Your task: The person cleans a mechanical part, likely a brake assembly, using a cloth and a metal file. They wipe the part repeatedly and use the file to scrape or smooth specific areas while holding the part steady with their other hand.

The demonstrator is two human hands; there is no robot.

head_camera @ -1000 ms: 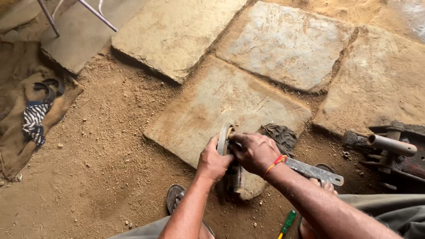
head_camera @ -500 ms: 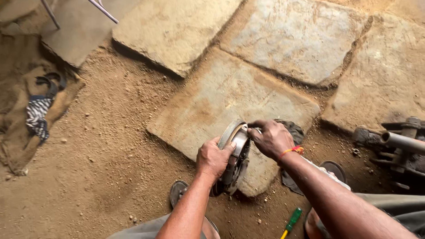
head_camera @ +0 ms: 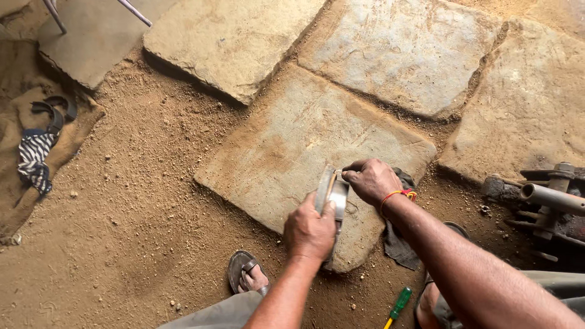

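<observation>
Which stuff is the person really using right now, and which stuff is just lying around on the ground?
In use:
- curved metal part, stood on edge
- left hand, gripping it
- right hand, fingers at its top
- flat stone slab underneath

Lying about:
- dark rag by the slab
- green-handled screwdriver
- striped cloth
- rusty metal parts
</observation>
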